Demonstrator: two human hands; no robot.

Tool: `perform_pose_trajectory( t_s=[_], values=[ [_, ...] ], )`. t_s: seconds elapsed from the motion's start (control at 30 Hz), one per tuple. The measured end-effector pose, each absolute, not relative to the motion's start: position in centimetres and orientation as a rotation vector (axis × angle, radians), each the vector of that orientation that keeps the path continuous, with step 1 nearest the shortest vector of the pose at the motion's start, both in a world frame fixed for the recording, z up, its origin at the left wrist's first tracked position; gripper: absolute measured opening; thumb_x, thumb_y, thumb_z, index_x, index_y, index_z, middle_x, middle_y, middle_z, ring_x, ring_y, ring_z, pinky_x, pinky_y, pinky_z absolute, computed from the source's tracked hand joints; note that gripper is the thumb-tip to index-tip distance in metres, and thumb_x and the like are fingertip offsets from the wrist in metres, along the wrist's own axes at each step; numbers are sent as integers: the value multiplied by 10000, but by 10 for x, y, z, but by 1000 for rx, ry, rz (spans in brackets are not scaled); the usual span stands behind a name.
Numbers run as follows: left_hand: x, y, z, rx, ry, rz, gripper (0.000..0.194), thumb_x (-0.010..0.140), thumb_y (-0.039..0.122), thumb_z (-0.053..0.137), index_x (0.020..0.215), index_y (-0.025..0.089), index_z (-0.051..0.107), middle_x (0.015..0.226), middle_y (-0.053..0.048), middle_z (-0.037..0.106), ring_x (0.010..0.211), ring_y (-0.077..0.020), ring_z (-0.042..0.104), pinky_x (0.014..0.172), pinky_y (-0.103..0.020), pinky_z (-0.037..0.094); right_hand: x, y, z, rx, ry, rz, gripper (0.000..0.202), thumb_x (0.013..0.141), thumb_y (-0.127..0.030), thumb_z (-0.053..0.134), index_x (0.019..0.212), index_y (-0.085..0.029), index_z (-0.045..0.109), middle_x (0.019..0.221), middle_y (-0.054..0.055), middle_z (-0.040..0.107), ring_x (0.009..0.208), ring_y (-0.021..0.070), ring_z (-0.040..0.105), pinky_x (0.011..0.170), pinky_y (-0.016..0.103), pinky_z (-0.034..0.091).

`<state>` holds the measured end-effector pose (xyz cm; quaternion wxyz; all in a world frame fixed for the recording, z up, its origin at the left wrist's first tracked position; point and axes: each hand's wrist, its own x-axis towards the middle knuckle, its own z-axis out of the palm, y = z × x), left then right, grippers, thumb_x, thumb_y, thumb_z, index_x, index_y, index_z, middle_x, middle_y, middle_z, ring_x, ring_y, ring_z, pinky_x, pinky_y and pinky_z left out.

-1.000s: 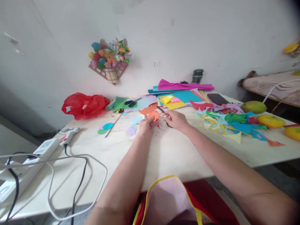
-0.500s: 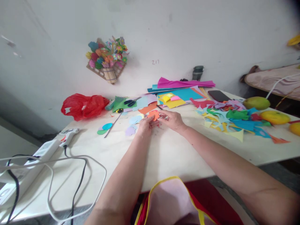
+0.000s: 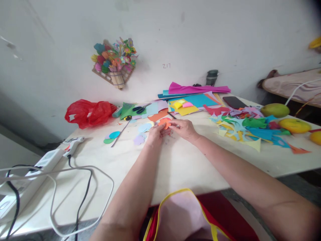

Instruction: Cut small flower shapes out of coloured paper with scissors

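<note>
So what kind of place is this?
It looks like a room in someone's home, with a craft corner. You can see a table with colourful paper scraps, paper flowers on the wall, and mangoes near the scraps.

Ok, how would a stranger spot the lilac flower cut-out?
On the table, find the left hand, holding an orange paper flower. Left of that hand, nearer the person than the pale blue cut-outs, lies the lilac flower cut-out. Its colour and scalloped edge give it away.
</note>
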<state>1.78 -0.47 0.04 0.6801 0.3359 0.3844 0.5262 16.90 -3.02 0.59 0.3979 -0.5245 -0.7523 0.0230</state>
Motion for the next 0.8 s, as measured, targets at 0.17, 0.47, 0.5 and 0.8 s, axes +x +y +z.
perform_pose_trajectory(
  t_s=[0.17,0.47,0.5,0.8],
  values=[
    [18,-6,2,749,872,1185,89,745,117,717,822,109,673,767,-110,754,719,-249,759,787,-391,634,170,-26,1,-1286,-1892,39,219,867,-195,663,1046,-229,785,1070,47,794,900,208,750,814,279,545],
    [18,-7,0,769,854,1203,56,778,127,703,828,120,680,740,-97,750,765,-249,765,847,-392,623,172,-20,-4,-1242,-1872,74,186,858,-220,667,999,-238,787,1010,44,803,859,204,749,795,275,542],
    [18,-7,-1,772,853,1208,64,778,134,710,833,123,681,736,-93,749,766,-247,765,849,-388,622,172,-21,-3,-1239,-1869,78,191,862,-226,661,1008,-230,784,1015,49,802,858,202,749,796,275,541],
    [16,-6,-2,768,874,1252,88,772,148,718,838,100,686,727,-108,742,741,-240,760,862,-396,612,191,-33,25,-1824,-1946,-151,300,904,-268,562,1122,-192,755,1069,116,779,1033,293,711,832,358,517]
  ],
)
